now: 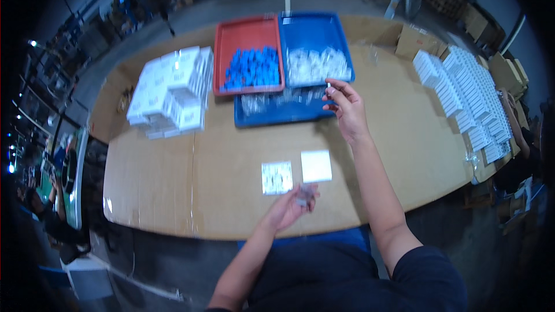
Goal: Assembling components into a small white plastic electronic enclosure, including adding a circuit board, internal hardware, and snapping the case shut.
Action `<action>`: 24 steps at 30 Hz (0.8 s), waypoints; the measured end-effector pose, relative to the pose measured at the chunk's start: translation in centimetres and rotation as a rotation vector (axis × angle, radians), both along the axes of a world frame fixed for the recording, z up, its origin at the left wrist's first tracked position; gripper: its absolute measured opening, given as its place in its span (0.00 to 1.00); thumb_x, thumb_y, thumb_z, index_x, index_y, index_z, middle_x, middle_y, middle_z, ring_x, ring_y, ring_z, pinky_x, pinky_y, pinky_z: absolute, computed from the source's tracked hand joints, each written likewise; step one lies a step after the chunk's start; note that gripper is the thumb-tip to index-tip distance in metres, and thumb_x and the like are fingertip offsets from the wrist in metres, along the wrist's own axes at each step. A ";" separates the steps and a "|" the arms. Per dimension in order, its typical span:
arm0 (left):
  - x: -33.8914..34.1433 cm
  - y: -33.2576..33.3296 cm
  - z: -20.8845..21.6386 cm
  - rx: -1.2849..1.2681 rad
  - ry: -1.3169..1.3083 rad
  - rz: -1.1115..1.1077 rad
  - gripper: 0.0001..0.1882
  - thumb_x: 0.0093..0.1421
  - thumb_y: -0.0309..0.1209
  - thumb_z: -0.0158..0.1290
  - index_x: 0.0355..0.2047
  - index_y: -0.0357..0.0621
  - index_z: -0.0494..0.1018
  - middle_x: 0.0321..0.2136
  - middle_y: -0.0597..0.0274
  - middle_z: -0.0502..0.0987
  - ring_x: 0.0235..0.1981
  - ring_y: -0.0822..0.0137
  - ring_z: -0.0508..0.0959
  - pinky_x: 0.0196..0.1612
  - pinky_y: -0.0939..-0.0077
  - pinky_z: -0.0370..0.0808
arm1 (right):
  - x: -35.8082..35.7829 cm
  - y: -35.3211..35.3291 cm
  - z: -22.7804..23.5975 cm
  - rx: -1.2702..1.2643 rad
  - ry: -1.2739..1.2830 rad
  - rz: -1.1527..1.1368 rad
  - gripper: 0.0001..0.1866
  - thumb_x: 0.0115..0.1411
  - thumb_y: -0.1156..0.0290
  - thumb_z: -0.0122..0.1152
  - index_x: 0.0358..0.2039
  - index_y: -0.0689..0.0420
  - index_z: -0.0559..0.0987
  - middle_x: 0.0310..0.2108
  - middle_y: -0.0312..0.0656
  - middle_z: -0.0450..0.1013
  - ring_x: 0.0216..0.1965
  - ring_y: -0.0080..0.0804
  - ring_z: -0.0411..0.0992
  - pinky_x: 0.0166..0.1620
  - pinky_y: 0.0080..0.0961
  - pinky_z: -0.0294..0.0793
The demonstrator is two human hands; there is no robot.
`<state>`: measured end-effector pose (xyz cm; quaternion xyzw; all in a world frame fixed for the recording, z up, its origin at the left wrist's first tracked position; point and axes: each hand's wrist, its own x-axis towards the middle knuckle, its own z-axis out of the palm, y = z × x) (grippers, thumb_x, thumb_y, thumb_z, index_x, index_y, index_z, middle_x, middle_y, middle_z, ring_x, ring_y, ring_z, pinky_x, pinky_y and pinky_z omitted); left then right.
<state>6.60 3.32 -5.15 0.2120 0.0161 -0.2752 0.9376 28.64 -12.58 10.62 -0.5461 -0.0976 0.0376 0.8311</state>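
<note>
My right hand is raised at the near right corner of the trays, its thumb and forefinger pinched on a small white piece. Low over the table's near side, my left hand is closed around a small, greyish, see-through packet, blurred and partly covered by the fingers. Just beyond that hand lie a printed white square sheet and, to its right, a plain white square. Small clear packets with whitish contents fill the near half of the blue tray.
Left of it, a red tray holds many blue pieces. Another blue tray with clear packets sits beneath both. White boxes are stacked at the left; rows of white boxes stand at the right. Cardboard covers the table.
</note>
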 end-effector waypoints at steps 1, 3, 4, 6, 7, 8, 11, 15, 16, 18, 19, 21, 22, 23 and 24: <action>0.1 -0.1 1.0 0.031 0.008 0.020 0.29 0.79 0.46 0.35 0.64 0.33 0.65 0.48 0.53 0.79 0.42 0.63 0.80 0.50 0.68 0.78 | -1.4 0.0 -1.7 -0.055 0.034 -0.010 0.15 0.69 0.73 0.61 0.54 0.59 0.82 0.36 0.32 0.78 0.35 0.20 0.75 0.37 0.19 0.75; 0.5 0.2 1.6 0.035 0.004 0.021 0.28 0.79 0.45 0.36 0.65 0.33 0.66 0.48 0.54 0.79 0.42 0.64 0.80 0.50 0.68 0.78 | -4.1 -1.1 -5.8 -0.157 0.087 0.047 0.15 0.69 0.73 0.61 0.55 0.59 0.82 0.35 0.33 0.78 0.34 0.19 0.74 0.36 0.18 0.74; 0.7 0.3 1.6 0.027 0.034 0.036 0.28 0.79 0.45 0.36 0.65 0.33 0.66 0.48 0.54 0.79 0.42 0.64 0.80 0.50 0.68 0.78 | -5.7 -1.6 -7.4 -0.243 0.097 0.084 0.15 0.69 0.73 0.62 0.55 0.59 0.82 0.35 0.33 0.78 0.33 0.17 0.73 0.35 0.17 0.73; 1.0 0.4 1.7 0.094 0.038 0.025 0.29 0.78 0.46 0.36 0.65 0.33 0.65 0.48 0.54 0.79 0.42 0.64 0.79 0.50 0.68 0.77 | -9.3 -2.1 -8.4 -0.297 0.148 0.091 0.13 0.67 0.74 0.63 0.52 0.61 0.82 0.34 0.33 0.78 0.31 0.15 0.71 0.34 0.16 0.71; 1.0 0.4 2.0 0.087 0.024 0.023 0.28 0.78 0.45 0.38 0.65 0.34 0.66 0.48 0.55 0.79 0.42 0.65 0.79 0.50 0.69 0.77 | -10.7 -2.4 -8.8 -0.313 0.199 0.101 0.12 0.66 0.75 0.65 0.50 0.62 0.82 0.33 0.32 0.78 0.30 0.15 0.71 0.33 0.15 0.70; 1.2 0.2 2.3 0.082 0.044 0.019 0.28 0.78 0.45 0.38 0.65 0.34 0.66 0.48 0.55 0.79 0.42 0.65 0.79 0.50 0.69 0.77 | -11.7 -2.9 -9.0 -0.329 0.249 0.102 0.11 0.65 0.76 0.66 0.48 0.62 0.82 0.31 0.31 0.78 0.30 0.15 0.71 0.33 0.15 0.70; 1.0 0.2 2.6 0.122 -0.010 0.020 0.27 0.78 0.44 0.40 0.64 0.36 0.68 0.48 0.55 0.79 0.43 0.67 0.78 0.51 0.68 0.76 | -14.0 -3.9 -8.3 -0.342 0.283 0.166 0.09 0.65 0.79 0.67 0.45 0.64 0.81 0.30 0.31 0.78 0.30 0.17 0.73 0.36 0.16 0.73; 0.8 0.1 2.5 0.130 0.011 0.032 0.24 0.78 0.44 0.39 0.61 0.37 0.70 0.48 0.55 0.80 0.43 0.66 0.78 0.51 0.68 0.76 | -15.8 -4.6 -8.3 -0.403 0.152 0.159 0.10 0.65 0.80 0.66 0.47 0.63 0.84 0.32 0.34 0.80 0.32 0.19 0.75 0.40 0.17 0.75; 0.7 0.0 2.5 0.128 0.014 0.035 0.24 0.78 0.44 0.39 0.61 0.37 0.70 0.48 0.55 0.80 0.43 0.66 0.78 0.51 0.68 0.76 | -15.9 -4.6 -8.1 -0.405 0.155 0.162 0.10 0.65 0.80 0.66 0.47 0.63 0.84 0.32 0.34 0.80 0.32 0.19 0.75 0.40 0.17 0.75; 0.5 0.0 2.5 0.117 0.011 0.028 0.24 0.78 0.44 0.39 0.59 0.38 0.71 0.48 0.54 0.80 0.42 0.66 0.79 0.51 0.67 0.76 | -16.0 -4.4 -7.7 -0.477 0.017 0.184 0.11 0.64 0.79 0.67 0.47 0.61 0.86 0.31 0.34 0.80 0.31 0.18 0.74 0.38 0.16 0.73; 0.5 0.1 2.3 0.116 0.013 0.032 0.24 0.78 0.44 0.39 0.59 0.38 0.71 0.48 0.54 0.80 0.42 0.66 0.79 0.51 0.67 0.76 | -16.0 -4.3 -7.4 -0.478 0.018 0.188 0.11 0.64 0.79 0.67 0.47 0.61 0.86 0.31 0.34 0.80 0.31 0.18 0.74 0.38 0.16 0.73; 0.5 0.1 2.0 0.112 0.007 0.022 0.23 0.78 0.45 0.39 0.58 0.38 0.71 0.48 0.54 0.81 0.41 0.66 0.79 0.50 0.67 0.77 | -15.7 -4.0 -6.7 -0.584 0.048 0.243 0.08 0.63 0.78 0.68 0.43 0.62 0.86 0.32 0.35 0.80 0.31 0.16 0.73 0.36 0.16 0.71; 0.5 0.2 2.0 0.111 0.009 0.027 0.23 0.78 0.45 0.39 0.58 0.38 0.71 0.48 0.54 0.81 0.41 0.66 0.79 0.50 0.67 0.77 | -15.4 -4.1 -6.5 -0.585 0.048 0.249 0.08 0.63 0.78 0.68 0.43 0.62 0.86 0.32 0.35 0.80 0.31 0.16 0.73 0.36 0.16 0.71; 0.5 0.1 2.3 0.117 0.011 0.026 0.23 0.78 0.45 0.39 0.58 0.38 0.71 0.48 0.54 0.81 0.41 0.66 0.79 0.50 0.67 0.77 | -14.8 -4.2 -6.2 -0.683 0.017 0.274 0.07 0.62 0.78 0.68 0.42 0.62 0.86 0.33 0.35 0.80 0.31 0.15 0.72 0.35 0.15 0.70; 0.5 0.1 2.4 0.122 0.013 0.024 0.23 0.78 0.45 0.40 0.58 0.38 0.71 0.48 0.54 0.80 0.41 0.65 0.79 0.50 0.67 0.77 | -14.4 -4.2 -5.9 -0.781 -0.015 0.299 0.06 0.62 0.78 0.68 0.40 0.61 0.86 0.33 0.35 0.80 0.31 0.14 0.72 0.35 0.14 0.69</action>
